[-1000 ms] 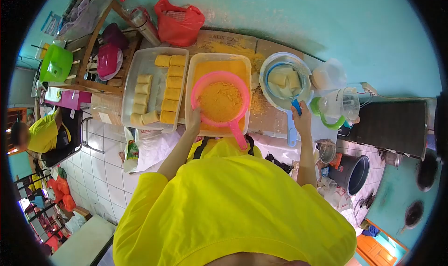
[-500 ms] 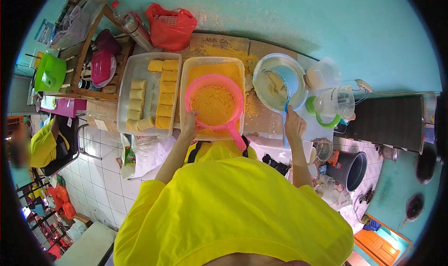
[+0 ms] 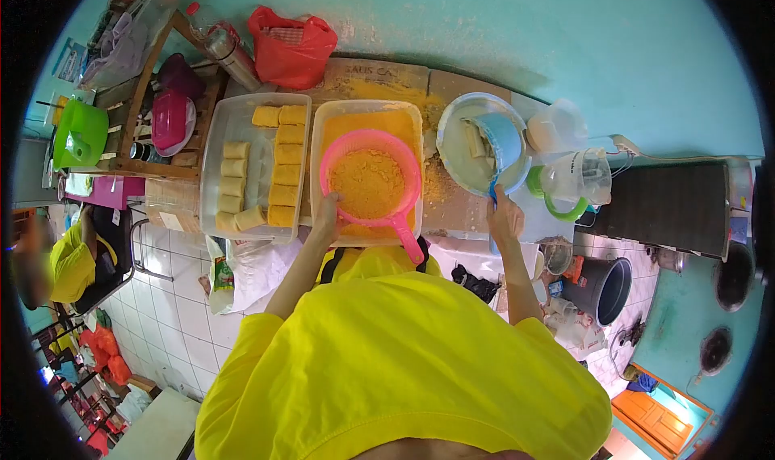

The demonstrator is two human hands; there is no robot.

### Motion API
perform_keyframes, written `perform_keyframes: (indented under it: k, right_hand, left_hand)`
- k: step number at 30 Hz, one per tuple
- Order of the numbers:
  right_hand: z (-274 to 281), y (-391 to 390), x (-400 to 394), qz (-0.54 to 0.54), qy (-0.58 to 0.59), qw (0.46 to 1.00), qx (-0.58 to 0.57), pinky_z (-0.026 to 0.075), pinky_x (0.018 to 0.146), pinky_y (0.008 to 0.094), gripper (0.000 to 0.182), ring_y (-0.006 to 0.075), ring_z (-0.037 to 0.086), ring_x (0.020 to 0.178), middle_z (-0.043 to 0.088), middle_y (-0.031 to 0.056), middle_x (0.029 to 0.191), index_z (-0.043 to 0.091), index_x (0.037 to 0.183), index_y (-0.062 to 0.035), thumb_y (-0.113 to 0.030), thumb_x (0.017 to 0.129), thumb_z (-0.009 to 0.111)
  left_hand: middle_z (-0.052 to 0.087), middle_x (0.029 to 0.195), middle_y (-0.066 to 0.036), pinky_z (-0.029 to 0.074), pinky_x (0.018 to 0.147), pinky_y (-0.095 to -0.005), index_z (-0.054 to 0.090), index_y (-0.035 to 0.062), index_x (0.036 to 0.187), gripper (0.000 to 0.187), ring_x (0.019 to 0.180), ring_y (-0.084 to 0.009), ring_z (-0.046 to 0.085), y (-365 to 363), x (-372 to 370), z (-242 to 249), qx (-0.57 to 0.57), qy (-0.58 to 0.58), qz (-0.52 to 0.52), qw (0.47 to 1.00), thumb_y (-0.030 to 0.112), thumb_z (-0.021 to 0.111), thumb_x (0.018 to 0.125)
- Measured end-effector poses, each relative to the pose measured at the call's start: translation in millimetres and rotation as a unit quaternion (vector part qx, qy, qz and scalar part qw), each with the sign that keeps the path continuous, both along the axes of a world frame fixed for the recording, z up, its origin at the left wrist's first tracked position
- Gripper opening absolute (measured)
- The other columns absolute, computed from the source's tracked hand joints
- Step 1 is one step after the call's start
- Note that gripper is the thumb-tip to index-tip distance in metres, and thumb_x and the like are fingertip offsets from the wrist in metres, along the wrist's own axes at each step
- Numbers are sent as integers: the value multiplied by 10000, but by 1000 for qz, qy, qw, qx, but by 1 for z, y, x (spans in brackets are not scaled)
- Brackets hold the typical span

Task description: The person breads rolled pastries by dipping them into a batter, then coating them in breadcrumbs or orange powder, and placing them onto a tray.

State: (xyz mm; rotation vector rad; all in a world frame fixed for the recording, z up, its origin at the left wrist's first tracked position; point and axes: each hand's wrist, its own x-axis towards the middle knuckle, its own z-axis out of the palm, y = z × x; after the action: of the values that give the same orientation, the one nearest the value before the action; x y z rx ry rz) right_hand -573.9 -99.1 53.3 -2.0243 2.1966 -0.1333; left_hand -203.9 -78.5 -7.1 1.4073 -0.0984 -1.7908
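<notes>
My left hand (image 3: 328,215) grips the left rim of a pink sieve (image 3: 405,235) holding orange crumbs (image 3: 369,184). The sieve rests over a clear tub of orange crumbs (image 3: 363,121). My right hand (image 3: 504,215) is closed round the handle of a blue strainer (image 3: 502,139), which is tilted inside a pale blue basin (image 3: 454,107). Pale rolls (image 3: 476,142) show in the basin beside the strainer. Left of the tub, a clear tray (image 3: 262,173) holds several orange-coated rolls (image 3: 286,172) and several paler ones (image 3: 232,186).
A red bag (image 3: 295,52) and a metal flask (image 3: 233,58) stand at the back left. At the right are a clear jug with a green handle (image 3: 575,184) and a dark bucket (image 3: 604,290). Another person in yellow (image 3: 73,260) sits at the far left.
The blue strainer has tilted, and its bowl has turned to the side within the basin, showing more of the rolls. My left hand and the pink sieve stay nearly where they were.
</notes>
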Motion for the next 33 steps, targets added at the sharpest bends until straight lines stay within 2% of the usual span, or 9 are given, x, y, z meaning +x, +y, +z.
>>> perform_keyframes:
  k: [3,11,14,20,23,26,29,32,33]
  right_hand:
    - [3,1,7,-44,-65,997,-23,469,640,500,228,407,609,783,635,169,883,524,1049,-122,-235,856,568]
    - [25,-9,-6,-127,-148,979,-58,447,628,495,226,418,603,752,625,185,742,550,970,-106,-293,853,598]
    - [37,-5,0,-87,-66,989,-99,433,598,464,247,381,613,715,623,172,715,537,986,-106,-320,872,582]
    - [36,-5,7,-75,49,996,-6,454,592,486,248,392,615,692,633,192,737,529,1085,-136,-269,878,560]
    - [19,-3,8,-35,63,997,-1,463,610,481,209,367,627,695,642,175,765,520,1057,-117,-242,891,536]
    - [5,-3,11,-39,3,999,6,462,640,487,220,380,621,770,633,204,811,537,1061,-106,-233,882,547]
    - [-25,-4,7,-38,-101,991,-80,460,663,486,221,406,595,817,613,226,829,555,1038,-90,-215,858,579]
    - [-32,-3,10,-113,-218,967,-65,450,681,476,245,394,581,822,584,220,802,553,999,-54,-198,818,635]
    - [-46,-4,5,-115,-248,958,-86,452,630,449,239,351,579,750,575,193,759,548,978,-51,-202,820,644]
  left_hand:
    - [441,1337,-130,417,956,-468,333,30,1327,510,1190,-274,468,-3,-1,12,9,-14,-12,1000,175,411,845]
    - [453,1319,-122,430,933,-466,339,45,1320,497,1176,-263,471,-6,-1,25,2,1,-14,1000,167,409,844]
    - [464,1300,-116,440,914,-464,351,53,1304,481,1161,-261,478,-7,0,24,-5,-1,-19,1000,174,415,843]
    - [466,1289,-112,450,899,-462,363,62,1282,460,1148,-261,483,-8,2,22,-2,-6,-33,999,180,421,841]
    - [470,1278,-111,455,887,-458,365,65,1275,451,1140,-257,486,-7,2,20,-12,-10,-38,999,181,417,842]
    - [501,1204,-90,451,842,-437,429,79,1187,392,1083,-232,494,-5,2,10,-5,-13,-21,1000,194,455,814]
    - [512,1168,-79,442,819,-422,459,85,1148,368,1054,-218,491,-4,2,11,1,-11,-14,1000,199,476,799]
    - [509,1169,-82,441,814,-420,453,83,1156,378,1052,-219,489,-4,1,17,3,-19,-16,1000,198,474,797]
    - [509,1170,-83,442,813,-421,450,82,1159,381,1052,-221,489,-4,1,19,4,-24,-17,1000,198,473,797]
